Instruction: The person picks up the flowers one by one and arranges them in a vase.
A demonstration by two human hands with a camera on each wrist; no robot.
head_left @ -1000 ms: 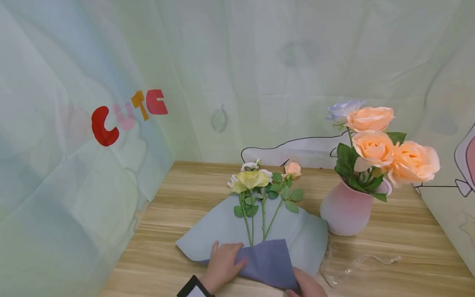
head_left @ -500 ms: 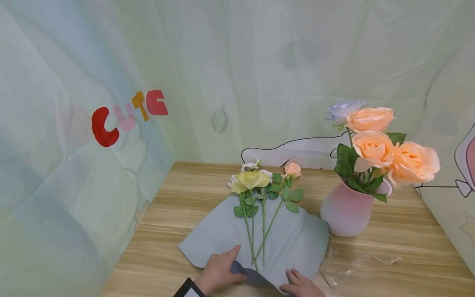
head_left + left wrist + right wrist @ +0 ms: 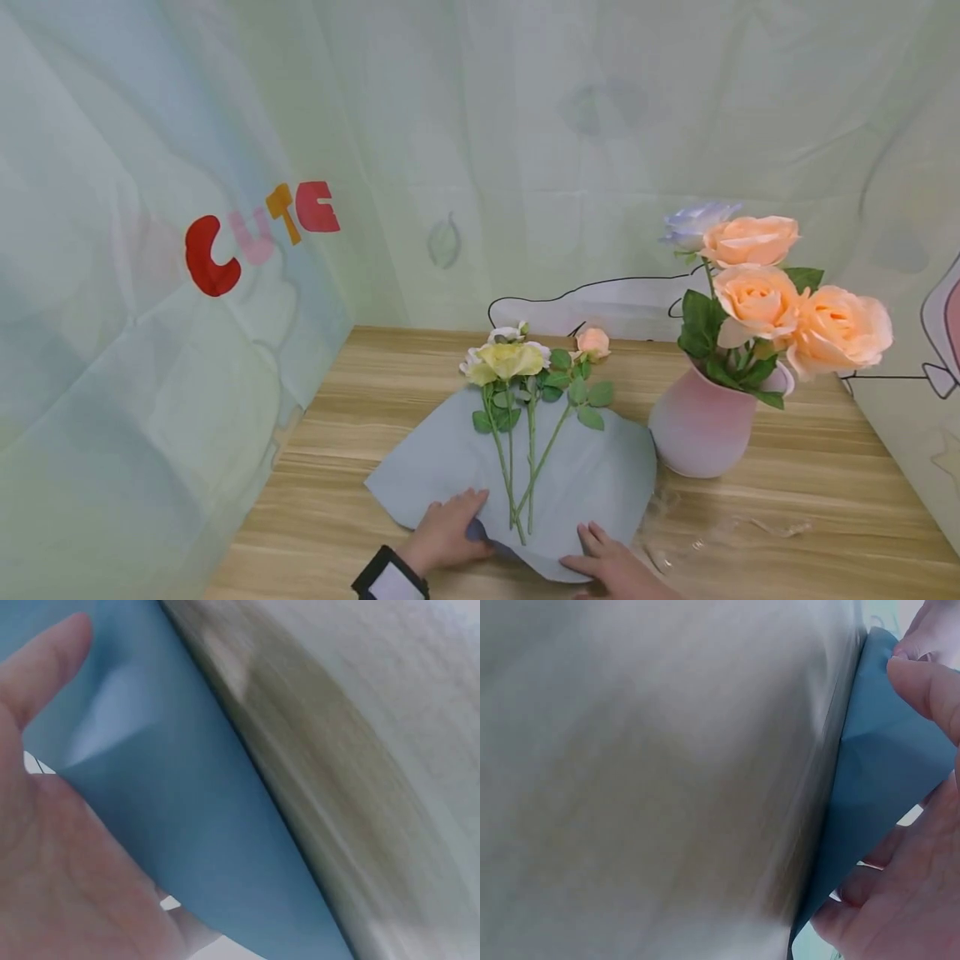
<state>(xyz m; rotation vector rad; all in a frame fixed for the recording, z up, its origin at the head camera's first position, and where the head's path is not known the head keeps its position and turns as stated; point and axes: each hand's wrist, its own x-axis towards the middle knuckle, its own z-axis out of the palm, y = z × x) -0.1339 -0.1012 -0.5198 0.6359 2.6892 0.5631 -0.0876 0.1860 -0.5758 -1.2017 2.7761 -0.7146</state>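
Note:
A sheet of blue-grey wrapping paper (image 3: 435, 467) lies on the table, its near edge raised and slightly curled. My left hand (image 3: 444, 533) grips that edge left of the stems, fingers on the upper face, thumb at the underside. To the right, my right hand (image 3: 611, 568) holds the same edge, its fingers spread on top; the right wrist view shows its thumb (image 3: 922, 690) against the blue underside. Several artificial flowers lie on the paper: a yellow one (image 3: 510, 360), whitish ones behind it and a peach bud (image 3: 593, 342). Their green stems (image 3: 531, 467) cross near the lower ends.
A pink-and-white vase (image 3: 701, 425) with peach roses (image 3: 757, 298) and a pale blue rose (image 3: 697, 223) stands right beside the paper. Crumpled clear plastic (image 3: 697, 542) lies in front of it. Printed cloth walls (image 3: 420, 167) enclose the wooden table (image 3: 315, 500) behind and at both sides.
The near flap of paper, folded up over the lower stems a second ago, has come back down and uncovered the stem ends. My right hand's fingers have moved onto the paper's upper face.

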